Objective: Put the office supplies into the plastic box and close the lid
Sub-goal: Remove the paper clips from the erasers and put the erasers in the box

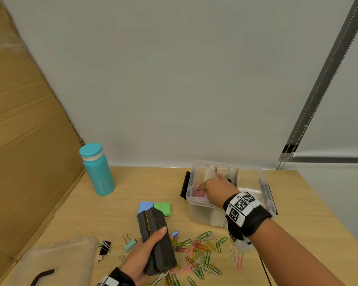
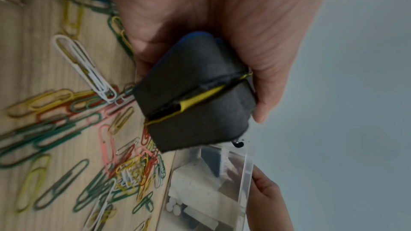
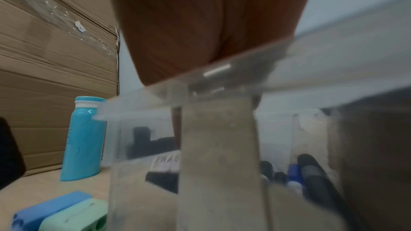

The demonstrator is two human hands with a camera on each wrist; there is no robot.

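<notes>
My left hand [image 1: 151, 244] grips two black foam erasers [image 1: 156, 240] stacked face to face, a yellow layer between them, held above the scattered paper clips [image 1: 201, 250]; thumb and fingers wrap the pair [image 2: 189, 126]. My right hand [image 1: 207, 187] reaches down into the clear plastic box [image 1: 201, 211], fingertips on a pink item [image 1: 198, 196] at its left end. The box wall blurs those fingers, and the right wrist view shows only my palm [image 3: 200, 24] above the rim [image 3: 222, 76]. The clear lid [image 1: 56, 259] lies at the near left.
A teal bottle [image 1: 97, 170] stands at the back left beside a cardboard sheet [image 1: 19, 141]. Blue [image 1: 146, 206] and green [image 1: 162, 208] blocks lie left of the box. Binder clips [image 1: 104, 247] lie near the lid. Markers [image 3: 311, 173] and cardboard tubes sit inside the box.
</notes>
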